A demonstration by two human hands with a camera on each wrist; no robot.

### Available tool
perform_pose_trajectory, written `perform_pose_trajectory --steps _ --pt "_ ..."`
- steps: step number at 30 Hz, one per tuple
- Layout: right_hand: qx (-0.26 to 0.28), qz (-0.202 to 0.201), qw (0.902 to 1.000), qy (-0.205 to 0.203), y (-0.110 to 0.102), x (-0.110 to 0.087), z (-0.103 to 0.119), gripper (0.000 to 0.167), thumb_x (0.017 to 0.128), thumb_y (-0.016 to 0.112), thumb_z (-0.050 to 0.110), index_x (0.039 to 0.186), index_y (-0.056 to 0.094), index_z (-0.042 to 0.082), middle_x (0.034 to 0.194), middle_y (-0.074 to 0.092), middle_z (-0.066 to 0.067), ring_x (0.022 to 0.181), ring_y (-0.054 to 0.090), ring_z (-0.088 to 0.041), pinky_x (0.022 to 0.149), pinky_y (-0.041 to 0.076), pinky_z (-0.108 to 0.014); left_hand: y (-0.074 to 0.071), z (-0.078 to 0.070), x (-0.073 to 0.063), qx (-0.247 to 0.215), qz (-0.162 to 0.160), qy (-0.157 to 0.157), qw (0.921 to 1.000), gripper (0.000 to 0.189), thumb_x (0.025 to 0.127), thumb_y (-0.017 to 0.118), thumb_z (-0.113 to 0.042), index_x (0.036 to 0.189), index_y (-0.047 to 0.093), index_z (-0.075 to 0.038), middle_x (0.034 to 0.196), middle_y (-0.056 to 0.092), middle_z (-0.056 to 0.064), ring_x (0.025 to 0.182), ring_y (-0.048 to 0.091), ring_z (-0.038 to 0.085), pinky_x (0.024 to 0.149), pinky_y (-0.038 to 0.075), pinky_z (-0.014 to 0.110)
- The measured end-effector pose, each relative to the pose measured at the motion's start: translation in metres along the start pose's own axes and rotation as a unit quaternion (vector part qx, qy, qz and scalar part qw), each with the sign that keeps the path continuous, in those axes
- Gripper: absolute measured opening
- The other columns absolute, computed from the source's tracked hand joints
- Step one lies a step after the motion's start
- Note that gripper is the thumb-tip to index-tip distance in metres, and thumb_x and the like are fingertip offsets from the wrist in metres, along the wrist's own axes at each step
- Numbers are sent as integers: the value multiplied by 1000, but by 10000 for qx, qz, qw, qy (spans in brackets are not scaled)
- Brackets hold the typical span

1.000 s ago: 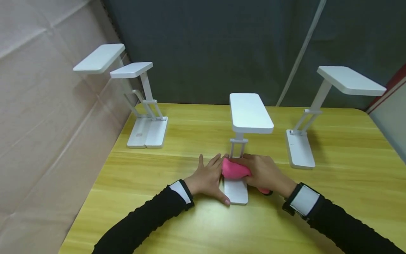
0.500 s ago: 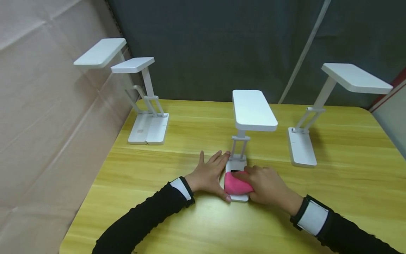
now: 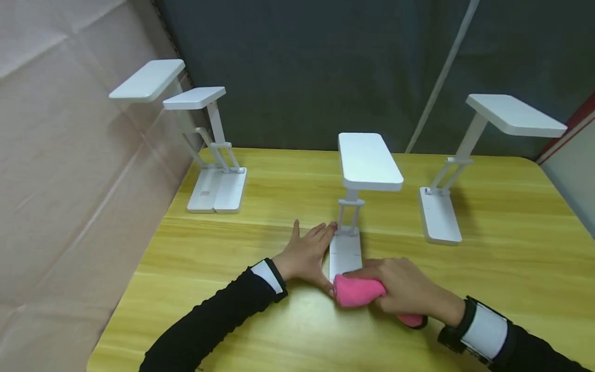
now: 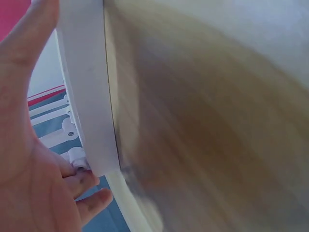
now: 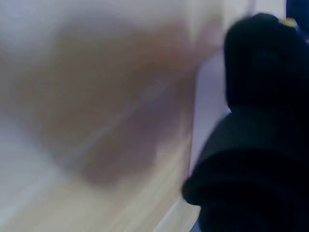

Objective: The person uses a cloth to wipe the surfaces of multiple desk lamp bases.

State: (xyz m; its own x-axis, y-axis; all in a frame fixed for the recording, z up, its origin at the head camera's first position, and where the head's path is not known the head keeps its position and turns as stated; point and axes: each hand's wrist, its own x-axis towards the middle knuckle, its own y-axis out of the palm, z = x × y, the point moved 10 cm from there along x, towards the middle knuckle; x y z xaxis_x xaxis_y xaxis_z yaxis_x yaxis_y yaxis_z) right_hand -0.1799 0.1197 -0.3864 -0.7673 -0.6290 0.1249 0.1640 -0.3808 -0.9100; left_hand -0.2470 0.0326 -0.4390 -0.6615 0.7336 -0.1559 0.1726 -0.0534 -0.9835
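Observation:
A white desk lamp (image 3: 346, 253) stands mid-table, its flat head above the base. Along the left side of that base rests my left hand (image 3: 304, 256), with fingers spread. Its thumb touches the near corner and some fingertips reach the hinge end; the left wrist view shows the palm beside the white base edge (image 4: 89, 87). My right hand (image 3: 404, 287) grips a bunched pink cloth (image 3: 358, 291) with a dark-edged tail sticking out under the hand. The cloth covers the near end of the base. In the right wrist view, dark shapes hide the fingers.
Two similar white lamps (image 3: 216, 188) stand side by side at the back left. Another lamp (image 3: 440, 217) stands on the right. A pale cloth wall (image 3: 69, 206) borders the wooden table (image 3: 209, 299) on the left, and a dark curtain (image 3: 297, 77) hangs behind.
My right hand has drawn the pink cloth along the lamp base from the hinge end to the near end. My left hand has stayed at the base's left side.

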Motion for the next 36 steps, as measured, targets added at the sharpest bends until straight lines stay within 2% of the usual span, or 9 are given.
perform_pose_trajectory --steps 2,4,8,13,18,23,29,34,36 --pt "-187 -327 9992 138 -10 10 -9 55 60 67 6 114 72 20 88 66 5 63 50 -3 48 39 -20 0 0 -1 -87 17 0 10000 146 48 68 -84 154 5 -6 159 11 4 143 16 21 104 4 70" --pt "-636 -591 9957 334 -16 21 -19 53 64 71 10 116 70 17 86 65 0 61 50 -7 45 39 -23 1 0 -1 -212 23 -15 9998 145 49 69 -84 154 5 -7 159 11 3 143 17 21 104 3 70" --pt "-1366 -791 9868 373 -13 36 -27 54 68 78 17 121 67 17 83 63 -3 59 51 -12 46 43 -27 4 0 -1 -349 79 -44 9994 144 50 68 -84 154 4 -8 159 11 2 143 17 20 104 4 70" --pt "-1705 -864 9815 118 -2 36 -23 50 65 75 16 115 70 12 84 63 -5 57 52 -13 44 41 -26 7 -1 0 -463 83 9 9989 143 51 67 -84 154 1 -9 159 8 1 143 16 21 104 3 70" --pt "-1776 -589 9823 -61 3 36 -13 50 62 75 16 112 72 14 86 65 -4 57 50 -10 44 38 -24 6 3 -1 -409 25 -38 9992 144 51 68 -83 154 -1 -10 159 7 0 143 16 20 104 2 70" --pt "-1505 -159 9884 -143 9 27 -1 49 60 76 16 109 72 18 76 58 4 55 42 -6 45 36 -24 5 2 -1 -348 70 -14 9994 145 50 69 -83 154 0 -9 159 8 1 143 16 20 104 4 70" --pt "-732 238 9970 34 14 6 9 55 58 67 6 110 73 23 68 46 14 51 34 -3 42 30 -22 4 3 1 -214 76 -99 9997 144 51 70 -81 154 0 -9 159 7 2 143 16 20 104 5 70" --pt "221 732 9971 -19 15 -5 12 56 59 64 2 108 74 29 78 58 19 59 46 2 47 38 -21 6 3 1 -194 128 -91 9997 146 50 68 -84 153 -2 -8 159 7 3 144 15 21 104 4 70" --pt "477 758 9960 10 9 -5 7 56 59 64 2 108 74 27 86 64 18 65 51 2 50 41 -21 6 2 0 -242 151 -72 9996 147 49 67 -84 153 -3 -8 159 7 3 144 14 21 104 3 70"
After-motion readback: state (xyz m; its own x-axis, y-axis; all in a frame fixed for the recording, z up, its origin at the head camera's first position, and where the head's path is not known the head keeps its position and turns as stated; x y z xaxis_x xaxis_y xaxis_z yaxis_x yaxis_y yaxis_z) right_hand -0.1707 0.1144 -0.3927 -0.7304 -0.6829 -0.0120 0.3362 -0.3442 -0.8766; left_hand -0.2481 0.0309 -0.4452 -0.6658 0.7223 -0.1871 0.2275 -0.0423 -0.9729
